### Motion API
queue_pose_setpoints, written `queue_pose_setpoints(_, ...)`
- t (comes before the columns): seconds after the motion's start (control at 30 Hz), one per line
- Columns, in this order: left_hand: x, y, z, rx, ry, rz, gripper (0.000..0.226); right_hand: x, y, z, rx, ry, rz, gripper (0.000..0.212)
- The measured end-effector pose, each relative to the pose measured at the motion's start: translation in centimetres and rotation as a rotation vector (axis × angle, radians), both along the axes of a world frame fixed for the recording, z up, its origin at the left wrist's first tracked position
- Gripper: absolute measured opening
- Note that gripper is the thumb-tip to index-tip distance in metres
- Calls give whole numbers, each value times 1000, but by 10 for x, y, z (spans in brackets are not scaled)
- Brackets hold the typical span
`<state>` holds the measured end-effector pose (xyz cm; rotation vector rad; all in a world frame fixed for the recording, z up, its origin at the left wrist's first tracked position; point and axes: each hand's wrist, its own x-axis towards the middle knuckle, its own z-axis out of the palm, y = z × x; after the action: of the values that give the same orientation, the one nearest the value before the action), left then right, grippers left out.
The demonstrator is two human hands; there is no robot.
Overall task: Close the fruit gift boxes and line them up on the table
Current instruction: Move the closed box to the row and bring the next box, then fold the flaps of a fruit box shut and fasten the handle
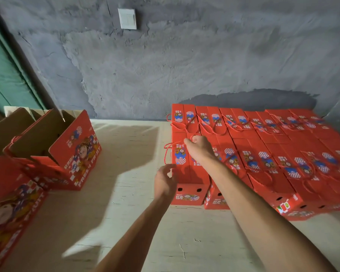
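At the left end of the packed block on the pale wooden bench [137, 222] sits the closed red cardboard gift box [182, 169], its long axis running away toward the grey wall. Right hand [199, 147] rests on its top, grip pinching the red twisted cord handle [170, 149]; left hand [165, 179] hovers just beside the near-left corner, grip spread, holding nothing. Unclosed boxes [55, 150] lie well apart to the left, nearer the left hand: at least three. Closed boxes stand in two rows, too blurred to count
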<state>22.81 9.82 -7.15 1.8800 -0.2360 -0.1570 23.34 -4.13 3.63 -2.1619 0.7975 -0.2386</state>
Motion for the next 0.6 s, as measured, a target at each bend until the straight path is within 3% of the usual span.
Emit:
queue_pose_setpoints(0.13, -18, 19, 27, -82, -32, 9, 27, -29, 34, 3, -61, -40, 33, 30)
queue_pose_setpoints(0.23, -38, 43, 45, -122, -65, 21, 21, -58, 68, 10, 41, -130, 78, 39)
queue_pose_setpoints(0.37, -71, 91, 64, -150, -121, 81, 22, -97, 116, 11, 159, -248, 101, 34)
queue_pose_setpoints(0.6, -124, 186, 75, -139, -143, 240, 23, -137, 195, 0, 289, -271, 188, 32)
